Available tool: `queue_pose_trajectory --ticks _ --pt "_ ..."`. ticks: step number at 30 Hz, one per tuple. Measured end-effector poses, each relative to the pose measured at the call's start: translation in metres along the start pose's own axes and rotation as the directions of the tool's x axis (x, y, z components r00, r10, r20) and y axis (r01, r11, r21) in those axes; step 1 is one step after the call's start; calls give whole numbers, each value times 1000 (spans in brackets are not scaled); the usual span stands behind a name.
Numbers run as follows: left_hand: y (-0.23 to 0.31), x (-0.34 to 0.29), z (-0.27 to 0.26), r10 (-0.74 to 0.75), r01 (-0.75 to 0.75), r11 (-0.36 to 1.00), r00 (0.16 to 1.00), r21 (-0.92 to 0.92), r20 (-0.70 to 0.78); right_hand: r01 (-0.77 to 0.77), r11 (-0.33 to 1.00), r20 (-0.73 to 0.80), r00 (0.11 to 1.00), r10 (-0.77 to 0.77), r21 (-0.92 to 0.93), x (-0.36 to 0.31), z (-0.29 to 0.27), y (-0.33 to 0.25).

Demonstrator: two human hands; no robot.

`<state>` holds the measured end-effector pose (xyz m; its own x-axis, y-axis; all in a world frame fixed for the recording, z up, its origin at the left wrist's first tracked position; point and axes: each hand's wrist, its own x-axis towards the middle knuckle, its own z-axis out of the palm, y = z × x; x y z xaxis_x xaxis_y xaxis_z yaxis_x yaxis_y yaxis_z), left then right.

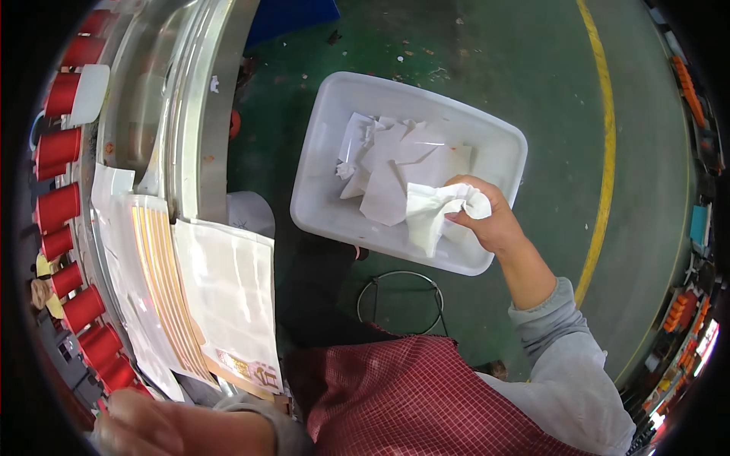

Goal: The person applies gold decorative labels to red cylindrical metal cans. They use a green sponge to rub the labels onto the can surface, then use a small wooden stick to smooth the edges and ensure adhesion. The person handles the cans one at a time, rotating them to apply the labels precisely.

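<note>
Over the near right part of a white plastic bin (310,199), my right hand (480,211) is closed on a crumpled piece of white paper (428,213), pinched between thumb and fingers. Inside the bin lies a loose heap of white paper scraps (403,163). At the lower left, my left hand (144,425) is beside the row of red cylinders (59,209) and close to the worktable's near end. Blur and the picture's rim keep its fingers from showing clearly. Nearest to that arm is a flat white printed sheet (228,289) on the table.
Sheets with gold stripes (163,281) overlap on the metal worktable (209,144) at the left. A round metal stool frame (401,275) stands just below the bin. A yellow line (606,152) crosses the green floor at the right, with orange items on shelves (688,91) beyond.
</note>
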<state>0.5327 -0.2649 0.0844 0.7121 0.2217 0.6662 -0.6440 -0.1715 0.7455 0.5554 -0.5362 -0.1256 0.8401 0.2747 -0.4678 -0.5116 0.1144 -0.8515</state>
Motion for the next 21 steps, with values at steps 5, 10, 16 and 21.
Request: queue_pose_trajectory --ticks 5,10,16,21 --pt "-12 -95 -6 -626 606 780 745 157 231 28 973 15 999 -32 229 -14 -3 12" --pt "-65 -139 38 -690 468 721 554 511 466 104 955 102 985 -137 277 -26 10 7" --pt "-95 -159 34 -789 708 589 398 391 468 153 947 189 959 -211 282 -33 10 11" --pt "-88 -157 35 -871 837 427 278 343 405 250 967 348 912 -217 -54 -30 4 -13"
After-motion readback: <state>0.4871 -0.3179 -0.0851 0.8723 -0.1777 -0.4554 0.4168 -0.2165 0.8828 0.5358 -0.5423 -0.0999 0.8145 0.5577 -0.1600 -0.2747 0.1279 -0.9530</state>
